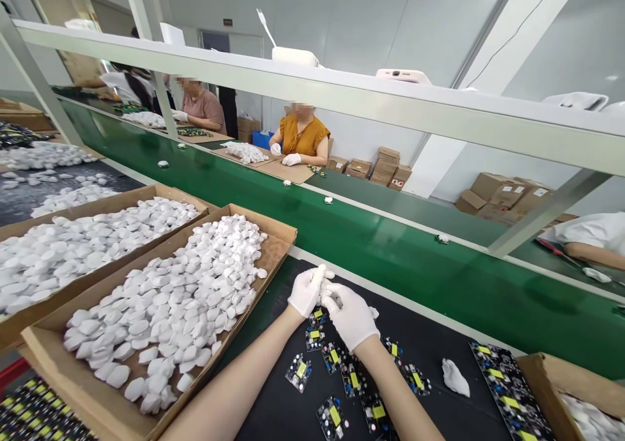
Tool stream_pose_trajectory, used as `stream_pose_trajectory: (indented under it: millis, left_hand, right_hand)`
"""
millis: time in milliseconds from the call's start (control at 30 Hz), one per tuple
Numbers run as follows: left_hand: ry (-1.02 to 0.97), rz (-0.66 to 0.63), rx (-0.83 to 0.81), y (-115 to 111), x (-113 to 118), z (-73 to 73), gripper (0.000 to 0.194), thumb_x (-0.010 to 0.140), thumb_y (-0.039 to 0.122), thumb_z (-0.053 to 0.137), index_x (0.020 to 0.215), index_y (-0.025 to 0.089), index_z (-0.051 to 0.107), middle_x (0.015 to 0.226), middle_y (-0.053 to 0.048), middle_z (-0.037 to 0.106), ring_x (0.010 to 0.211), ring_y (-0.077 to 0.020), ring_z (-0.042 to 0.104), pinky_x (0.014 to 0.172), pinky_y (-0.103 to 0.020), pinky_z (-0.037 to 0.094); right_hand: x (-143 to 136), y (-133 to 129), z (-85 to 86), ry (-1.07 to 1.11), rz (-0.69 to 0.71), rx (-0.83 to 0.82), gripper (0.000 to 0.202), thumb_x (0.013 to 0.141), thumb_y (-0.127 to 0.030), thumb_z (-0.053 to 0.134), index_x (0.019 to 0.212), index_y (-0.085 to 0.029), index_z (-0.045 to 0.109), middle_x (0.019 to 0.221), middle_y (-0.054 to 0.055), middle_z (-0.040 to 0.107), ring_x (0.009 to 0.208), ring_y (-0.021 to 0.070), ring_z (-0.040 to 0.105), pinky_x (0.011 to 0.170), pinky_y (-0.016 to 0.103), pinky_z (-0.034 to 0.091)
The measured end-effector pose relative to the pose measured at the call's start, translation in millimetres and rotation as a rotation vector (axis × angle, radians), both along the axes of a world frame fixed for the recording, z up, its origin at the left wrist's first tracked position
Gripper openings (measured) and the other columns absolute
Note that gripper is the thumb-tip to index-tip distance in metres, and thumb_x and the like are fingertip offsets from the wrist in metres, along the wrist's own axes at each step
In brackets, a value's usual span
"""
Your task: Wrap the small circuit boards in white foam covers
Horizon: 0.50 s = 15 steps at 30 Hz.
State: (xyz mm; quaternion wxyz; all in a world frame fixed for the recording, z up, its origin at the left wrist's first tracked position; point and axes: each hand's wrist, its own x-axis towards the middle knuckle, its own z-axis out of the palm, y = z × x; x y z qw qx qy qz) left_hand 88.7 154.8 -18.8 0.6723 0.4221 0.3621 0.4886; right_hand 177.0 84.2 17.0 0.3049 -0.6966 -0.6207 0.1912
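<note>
Cardboard tray (276, 251) — white pieces (161, 311) inside

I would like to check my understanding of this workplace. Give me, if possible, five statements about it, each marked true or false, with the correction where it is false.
1. The left hand and the right hand are both in white gloves. True.
2. These two hands are held wide apart. False: they are close together.
3. Circuit boards with yellow parts lie on the black work surface. True.
4. The nearest large cardboard tray of white pieces stands to the right of the hands. False: it stands to their left.
5. A person in an orange top is on the far side of the green belt. True.
</note>
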Motion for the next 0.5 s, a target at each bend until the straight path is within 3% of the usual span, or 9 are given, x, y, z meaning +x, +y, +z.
stream_pose_trajectory:
  millis: [267, 500]
  left_hand:
    - [-0.004, -0.06, 0.02, 3.6, 0.2, -3.3, 0.06, 0.06, 0.069, 0.063, 0.071, 0.01, 0.069, 0.039, 0.001, 0.052, 0.025, -0.0063, 0.04, 0.027, -0.018, 0.026]
    - [-0.006, 0.039, -0.044, 4.6, 1.3, -3.2, 0.057, 0.064, 0.066, 0.063, 0.072, 0.01, 0.068, 0.037, 0.002, 0.051, 0.025, -0.0067, 0.039, 0.028, -0.018, 0.025]
  right_hand:
    - [7.7, 8.5, -13.1, 0.339, 0.057, 0.035, 0.019, 0.081, -0.03, 0.049, 0.085, -0.019, 0.064, 0.082, 0.005, 0.073, 0.073, 0.0202, 0.068, 0.067, 0.031, 0.055]
    - [7.0, 4.8, -12.2, 0.331, -0.014, 0.064, 0.018, 0.079, -0.029, 0.053, 0.087, -0.019, 0.065, 0.089, 0.007, 0.073, 0.084, 0.0228, 0.068, 0.081, 0.037, 0.053]
